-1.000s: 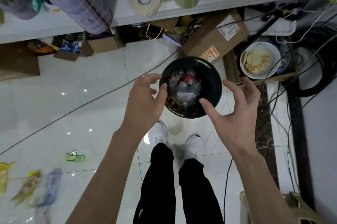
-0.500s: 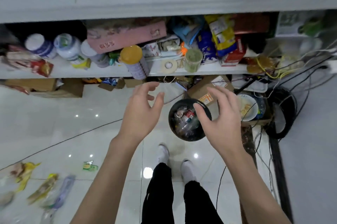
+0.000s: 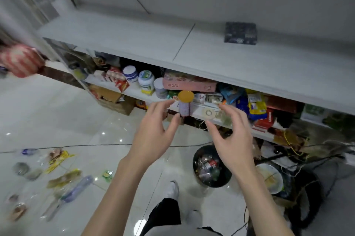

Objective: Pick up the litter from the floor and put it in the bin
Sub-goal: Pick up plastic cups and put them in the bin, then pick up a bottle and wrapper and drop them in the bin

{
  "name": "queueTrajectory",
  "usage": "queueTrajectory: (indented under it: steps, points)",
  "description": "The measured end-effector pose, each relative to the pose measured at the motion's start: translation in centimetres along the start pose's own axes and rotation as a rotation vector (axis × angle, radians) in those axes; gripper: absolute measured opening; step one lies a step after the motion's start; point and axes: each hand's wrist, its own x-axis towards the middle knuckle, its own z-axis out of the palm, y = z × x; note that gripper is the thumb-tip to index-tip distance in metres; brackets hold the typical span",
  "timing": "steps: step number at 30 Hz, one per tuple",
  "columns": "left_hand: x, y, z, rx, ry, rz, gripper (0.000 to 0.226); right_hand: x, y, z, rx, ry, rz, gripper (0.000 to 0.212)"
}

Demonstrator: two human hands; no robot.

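Below the cluttered white shelf unit [image 3: 221, 57], in the head view, both hands are raised in mid-air with nothing in them. Left hand [image 3: 153, 136]: fingers spread and loosely curled, palm away from the camera, grasping nothing. Right hand [image 3: 232, 139]: fingers likewise spread and released, thumb extended toward the left hand, apart from it. The black round bin [image 3: 226, 180] stands on the glossy white tiled floor [image 3: 92, 120] at lower right, just beneath the right forearm, and holds crumpled clear plastic and a red-labelled item. The litter lies on the floor at lower left, well apart from the bin: yellow wrappers [image 3: 57, 159], a flattened clear plastic bottle with a purple label [image 3: 76, 189], a small green packet [image 3: 107, 174] nearest the left forearm, and several blurred scraps whose type cannot be told. A thin dark cable [image 3: 86, 145] runs across the floor between the litter and the shelf. On the lower shelf stand 2 white jars [image 3: 138, 77], a pink box [image 3: 188, 83], a yellow-lidded canister [image 3: 185, 104] and a tape roll [image 3: 208, 114]. A white bowl [image 3: 270, 178] sits right of the bin among tangled black cables. White shoes [image 3: 172, 189] and black trouser legs show at the bottom edge.
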Motion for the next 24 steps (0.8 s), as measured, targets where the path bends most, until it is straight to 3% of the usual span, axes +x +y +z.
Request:
queueTrajectory:
  steps: [14, 24]
  points:
    - [-12.0, -6.4, -9.0, 0.045, 0.421, -0.403, 0.045, -1.5, -6.7, 8.5, 0.088, -0.399, -0.255, 0.051]
    - [-19.0, -15.1, -17.3, 0.018, 0.66, -0.624, 0.043, -4.6, -14.1, 20.1, 0.093, -0.636, -0.379, 0.055]
